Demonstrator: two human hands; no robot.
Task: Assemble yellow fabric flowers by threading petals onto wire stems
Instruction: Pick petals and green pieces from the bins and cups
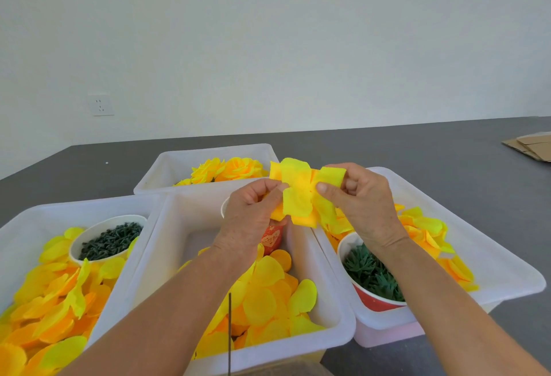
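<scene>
Both hands hold up a yellow fabric petal piece (pixel 301 193) with several lobes, above the middle white bin (pixel 167 256). My left hand (pixel 253 211) pinches its left side between thumb and fingers. My right hand (pixel 360 196) pinches its right side, the thumb pressed near the centre. A thin dark wire stem (pixel 229 331) stands upright near the bin's front edge, between my forearms, touching neither hand. Loose yellow petals (pixel 268 301) fill the middle bin's floor.
The left bin (pixel 26 223) holds orange-yellow petals and a white bowl of dark green pieces (pixel 110 240). The right bin (pixel 492 265) holds petals and a red cup of green calyxes (pixel 372 277). The far bin (pixel 179 164) holds finished yellow flowers (pixel 226 170). Cardboard (pixel 530 146) lies far right.
</scene>
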